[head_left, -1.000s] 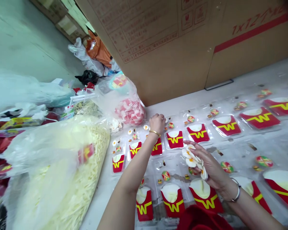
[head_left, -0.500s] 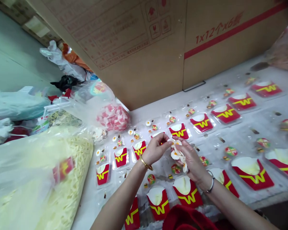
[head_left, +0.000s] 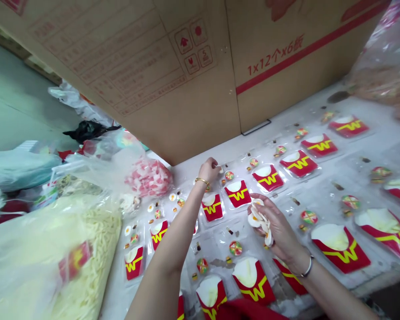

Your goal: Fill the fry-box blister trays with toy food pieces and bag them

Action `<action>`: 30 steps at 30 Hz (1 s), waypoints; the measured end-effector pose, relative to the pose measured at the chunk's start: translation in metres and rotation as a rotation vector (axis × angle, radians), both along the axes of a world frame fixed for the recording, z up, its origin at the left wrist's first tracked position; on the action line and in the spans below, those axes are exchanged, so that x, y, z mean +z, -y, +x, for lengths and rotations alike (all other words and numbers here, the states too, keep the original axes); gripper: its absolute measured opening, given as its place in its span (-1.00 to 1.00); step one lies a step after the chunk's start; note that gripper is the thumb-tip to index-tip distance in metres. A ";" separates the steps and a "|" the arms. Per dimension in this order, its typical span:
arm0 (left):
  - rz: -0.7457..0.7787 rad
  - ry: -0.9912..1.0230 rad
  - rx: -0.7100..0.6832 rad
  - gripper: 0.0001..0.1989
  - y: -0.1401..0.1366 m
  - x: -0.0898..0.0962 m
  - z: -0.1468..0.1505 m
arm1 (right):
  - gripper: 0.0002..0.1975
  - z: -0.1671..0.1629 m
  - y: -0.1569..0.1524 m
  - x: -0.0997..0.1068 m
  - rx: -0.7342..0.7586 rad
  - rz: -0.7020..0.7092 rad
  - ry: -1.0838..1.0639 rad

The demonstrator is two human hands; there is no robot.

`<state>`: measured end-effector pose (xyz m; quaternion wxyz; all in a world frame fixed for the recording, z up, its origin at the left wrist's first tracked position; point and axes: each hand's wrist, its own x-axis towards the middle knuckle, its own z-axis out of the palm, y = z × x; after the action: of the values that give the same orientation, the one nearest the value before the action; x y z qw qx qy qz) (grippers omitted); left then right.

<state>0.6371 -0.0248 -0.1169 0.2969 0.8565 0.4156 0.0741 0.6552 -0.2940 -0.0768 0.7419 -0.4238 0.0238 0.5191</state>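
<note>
Head view, from the left: a big clear bag of pale fry-shaped pieces point(head_left: 86, 249) slumps at the near left of the table point(head_left: 320, 195), its mouth loose toward the work area. Beyond it sits a smaller clear bag of pink-and-white pieces point(head_left: 149, 177), close against the tall cardboard boxes point(head_left: 186, 89) that wall off the far side.

Rows of clear plastic trays point(head_left: 240, 195) cover the table, each with a red fry-carton piece marked with a yellow W and small round pockets beside it, some already filled with tiny coloured pieces. The trays lie flat and side by side, so every pocket faces up and is open to reach.

Left hand point(head_left: 209, 170), with a gold bracelet at the wrist, stretches to the far row; its fingers are pinched narrow over a small pocket near the box, and whatever they may hold is too small to tell.

Right hand point(head_left: 276, 226), a silver bangle on its wrist, hovers above the middle row, palm turned up and fingers curled around a stack of small white egg-shaped pieces point(head_left: 260, 220), cupped so that the pieces stay together and within reach of the other hand. Further right, more trays run on toward another clear bag point(head_left: 383, 66) at the far right.
</note>
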 end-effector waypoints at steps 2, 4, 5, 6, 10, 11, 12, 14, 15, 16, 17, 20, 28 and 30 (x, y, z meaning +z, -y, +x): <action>0.112 -0.075 -0.046 -0.89 0.002 0.003 0.000 | -0.73 0.004 0.000 -0.001 -0.014 0.010 -0.001; 0.243 -0.107 -0.084 -0.89 0.009 0.010 -0.002 | -0.71 0.007 0.000 -0.002 -0.020 0.028 -0.012; 0.294 -0.092 -0.091 -0.88 0.015 0.015 -0.004 | -0.70 0.008 0.000 -0.002 -0.017 0.043 -0.025; 0.314 -0.052 -0.096 -0.85 0.023 0.021 -0.006 | -0.69 0.009 0.000 -0.002 -0.012 0.061 -0.040; -0.105 0.172 -0.245 -0.73 0.071 0.049 -0.017 | -0.61 0.012 0.000 0.000 -0.014 0.122 -0.111; -0.304 0.191 -0.304 -0.71 0.084 0.055 -0.019 | -0.58 0.013 0.000 0.001 -0.019 0.122 -0.124; -0.495 0.197 -0.341 -0.70 0.097 0.058 -0.021 | -0.57 0.013 0.000 0.002 -0.023 0.116 -0.127; -0.766 0.215 -0.323 -0.71 0.120 0.062 -0.024 | -0.56 0.012 0.001 0.002 -0.018 0.100 -0.106; -0.818 0.230 -0.290 -0.72 0.129 0.061 -0.025 | -0.56 0.011 0.001 0.002 -0.009 0.095 -0.083; -0.806 0.246 -0.261 -0.75 0.136 0.061 -0.025 | -0.56 0.011 0.002 0.001 0.001 0.087 -0.056; -0.744 0.254 -0.252 -0.79 0.142 0.060 -0.025 | -0.56 0.010 0.003 -0.001 0.010 0.074 -0.031; -0.454 0.214 -0.307 -0.95 0.152 0.059 -0.022 | -0.57 0.011 0.005 -0.006 -0.010 -0.001 0.027; -0.308 0.454 -0.095 -0.84 0.098 0.039 0.027 | -0.64 0.031 0.011 -0.008 -0.081 0.028 -0.054; -0.290 0.455 -0.015 -0.85 0.074 0.027 0.051 | -0.66 0.036 0.014 -0.007 -0.088 0.064 -0.107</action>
<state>0.6878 -0.0987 -0.0895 0.5029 0.7692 0.3382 0.2023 0.6915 -0.3079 -0.0836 0.7748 -0.3702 0.0655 0.5083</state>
